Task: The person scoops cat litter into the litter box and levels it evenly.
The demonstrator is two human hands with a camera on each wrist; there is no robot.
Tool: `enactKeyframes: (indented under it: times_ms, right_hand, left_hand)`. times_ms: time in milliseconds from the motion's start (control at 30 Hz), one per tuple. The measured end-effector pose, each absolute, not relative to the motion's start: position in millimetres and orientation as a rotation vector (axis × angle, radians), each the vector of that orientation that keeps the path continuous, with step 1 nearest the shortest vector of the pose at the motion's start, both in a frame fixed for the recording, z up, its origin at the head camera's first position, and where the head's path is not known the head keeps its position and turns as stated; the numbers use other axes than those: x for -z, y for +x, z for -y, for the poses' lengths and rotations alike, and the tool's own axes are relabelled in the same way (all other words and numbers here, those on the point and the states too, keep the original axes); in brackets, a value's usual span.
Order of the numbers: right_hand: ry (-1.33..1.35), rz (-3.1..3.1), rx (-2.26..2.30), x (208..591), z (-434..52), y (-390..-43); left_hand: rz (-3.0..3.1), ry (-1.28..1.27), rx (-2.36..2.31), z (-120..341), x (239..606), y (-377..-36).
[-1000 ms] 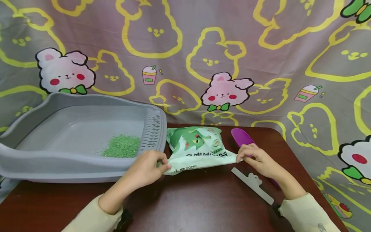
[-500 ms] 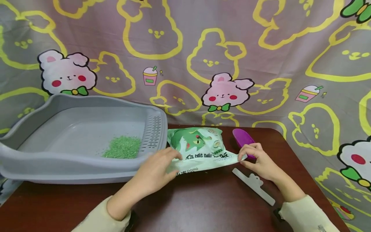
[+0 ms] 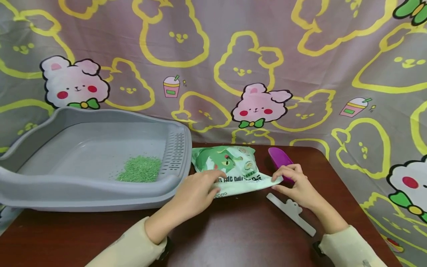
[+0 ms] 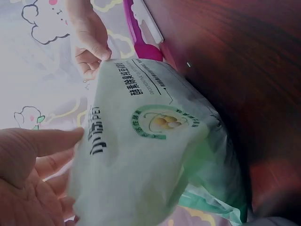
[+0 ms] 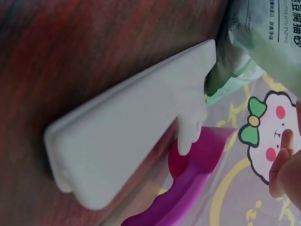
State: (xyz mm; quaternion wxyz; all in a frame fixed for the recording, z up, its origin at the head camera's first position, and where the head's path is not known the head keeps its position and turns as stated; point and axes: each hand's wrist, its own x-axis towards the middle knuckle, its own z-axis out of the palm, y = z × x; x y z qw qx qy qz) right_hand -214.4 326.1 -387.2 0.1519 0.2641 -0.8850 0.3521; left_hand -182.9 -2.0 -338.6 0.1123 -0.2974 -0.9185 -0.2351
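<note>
A green-and-white cat litter bag (image 3: 227,163) lies on the table, its top end folded into a flat band facing me. My right hand (image 3: 297,185) pinches the right corner of that band. My left hand (image 3: 197,191) is at the left part of the band, fingers reaching over it and thumb at the near edge. In the left wrist view, the left thumb (image 4: 56,141) lies straight against the bag's edge, while the other fingers are partly hidden behind the bag. A pale grey sealing clip (image 3: 291,213) with a paw-shaped tab lies below my right hand.
A large grey litter box (image 3: 83,189) stands left of the bag, with a heap of green pellets (image 3: 140,169) inside. Behind my right hand lies a purple scoop (image 3: 278,157). A patterned curtain (image 3: 200,37) hangs behind the brown table (image 3: 240,233).
My left hand has let go of the bag's left corner and moved right along the folded band. The right hand keeps its pinch on the right corner.
</note>
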Motion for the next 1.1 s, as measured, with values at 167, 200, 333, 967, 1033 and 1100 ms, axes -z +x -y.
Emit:
enactKeyframes:
  times_ms: [167, 200, 333, 967, 1033, 1100]
  right_hand:
    - [0.796, 2.48, -1.021, 388.5, -324.1, -215.6]
    - [0.803, 2.475, -1.023, 389.0, -323.9, -216.0]
    - [0.81, 2.474, -1.023, 390.2, -323.9, -217.2]
    - [0.721, 2.493, -0.929, 390.0, -324.2, -214.2]
    - [0.734, 2.467, -0.932, 391.1, -324.9, -215.4]
    - [0.779, 2.422, -0.927, 391.9, -325.2, -217.4]
  left_hand:
    - [2.5, -1.058, 0.711, -10.3, 340.7, -184.3]
    - [2.47, -1.116, 0.718, -13.6, 340.8, -184.2]
    - [2.496, -1.343, 0.668, -26.6, 341.6, -182.3]
    - [2.716, -1.254, 0.468, -67.3, 350.0, -198.1]
    - [2.706, -1.266, 0.451, -69.4, 350.6, -199.7]
    - [2.701, -1.263, 0.445, -71.8, 351.6, -200.9]
